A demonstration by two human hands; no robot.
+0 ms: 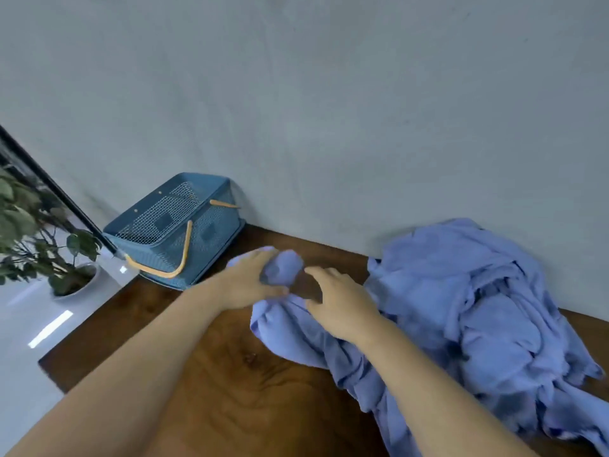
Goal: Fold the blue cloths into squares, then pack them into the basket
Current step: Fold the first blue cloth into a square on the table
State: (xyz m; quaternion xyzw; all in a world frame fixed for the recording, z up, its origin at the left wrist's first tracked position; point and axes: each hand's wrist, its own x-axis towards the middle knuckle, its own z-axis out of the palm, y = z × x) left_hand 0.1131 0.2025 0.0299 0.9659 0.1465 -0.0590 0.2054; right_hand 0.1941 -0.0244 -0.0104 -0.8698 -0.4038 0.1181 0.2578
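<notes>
Item under handling: one blue cloth (pixel 296 334), unfolded and crumpled, lying on the wooden table (pixel 214 390). Its far end is bunched into a wad, and the left hand (pixel 250 285) holds that wad with fingers and thumb curled round it. The right hand (pixel 342 305) lies just right of the grip, palm down on the same cloth, fingers spread and slightly bent. Whether its thumb pinches any fabric cannot be determined. Between the two hands a small patch of bare tabletop shows. Right of the grip, touching the held cloth, sits a loose pile of blue cloths (pixel 478 308), none folded, against the grey wall (pixel 329 110). Left of the grip and beyond it, at the table's far corner, stands the blue mesh basket (pixel 178 225), orange handles down. Further left, off the table, is a potted plant (pixel 39 232).
</notes>
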